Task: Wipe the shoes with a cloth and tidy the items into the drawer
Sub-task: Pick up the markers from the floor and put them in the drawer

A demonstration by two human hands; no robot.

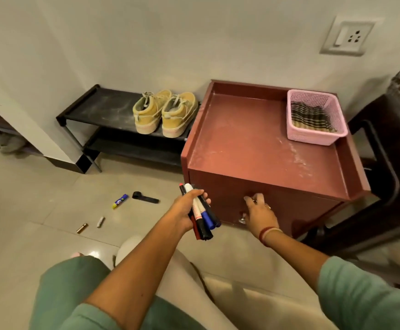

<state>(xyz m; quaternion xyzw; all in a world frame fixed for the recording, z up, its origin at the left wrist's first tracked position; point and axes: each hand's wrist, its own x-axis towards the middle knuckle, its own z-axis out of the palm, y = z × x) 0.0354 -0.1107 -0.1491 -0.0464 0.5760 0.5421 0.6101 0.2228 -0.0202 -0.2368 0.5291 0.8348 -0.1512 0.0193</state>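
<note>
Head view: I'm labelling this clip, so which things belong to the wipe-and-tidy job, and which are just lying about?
Job: shoes, cloth in pink basket, markers in left hand, drawer, blue-and-yellow tube, black tool, gold battery, silver battery.
Lying about: wall socket, dark furniture, shoe rack.

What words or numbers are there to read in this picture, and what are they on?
Nothing here is clear enough to read.
Markers in the left hand: the white label has red print, too blurred to read.
Blue and yellow tube on the floor: its label has a picture or print, too small to read.
Wall socket: no writing shows.
</note>
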